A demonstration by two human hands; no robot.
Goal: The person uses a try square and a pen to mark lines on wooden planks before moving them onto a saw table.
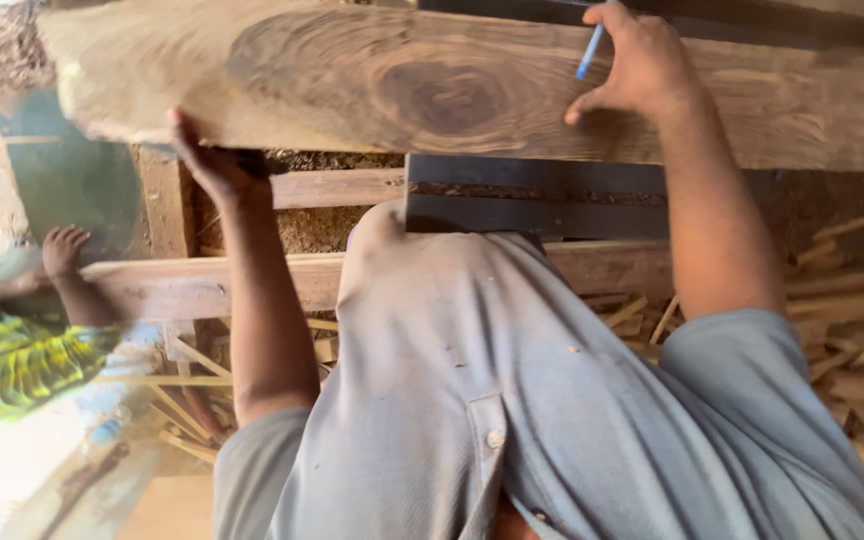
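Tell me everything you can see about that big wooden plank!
The wooden plank is thick, rough-sawn and brown, with a dark round knot ringed by swirling grain. It stretches across the top of the view. The left hand grips its near edge from below; the right hand, holding a blue pen, presses flat on its face.

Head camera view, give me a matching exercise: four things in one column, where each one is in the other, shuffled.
1. left hand
2. right hand
3. blue pen
4. other person's hand

a. flat on top of the plank
b. on the lower board, far left
c. under the plank's near edge
d. between the right hand's fingers

Pairs: 1-c, 2-a, 3-d, 4-b
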